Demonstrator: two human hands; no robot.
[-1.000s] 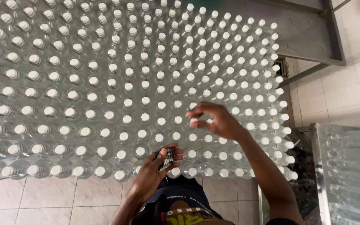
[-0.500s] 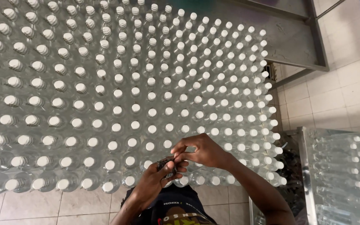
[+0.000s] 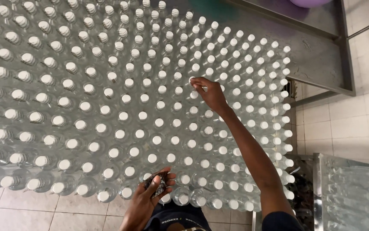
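Note:
A large block of clear plastic bottles with white caps (image 3: 120, 98) stands packed in rows below me. My right hand (image 3: 210, 92) reaches out over the middle of the block, its fingertips pinched on the white cap of one bottle (image 3: 191, 80). My left hand (image 3: 152, 190) stays close to my body at the near edge of the block and is closed around a small bundle of dark bands or seals (image 3: 156, 183). What the pinched fingers hold besides the cap is too small to tell.
A steel table (image 3: 321, 51) with a raised rim stands at the back right, with a purple round thing at its far edge. More clear bottles lie wrapped at the lower right (image 3: 355, 192). Beige floor tiles (image 3: 342, 124) run along the right and near side.
My right hand has left the left hand, where the two met half a second ago, and stretched forward onto a bottle cap farther in. The left hand stays near my body.

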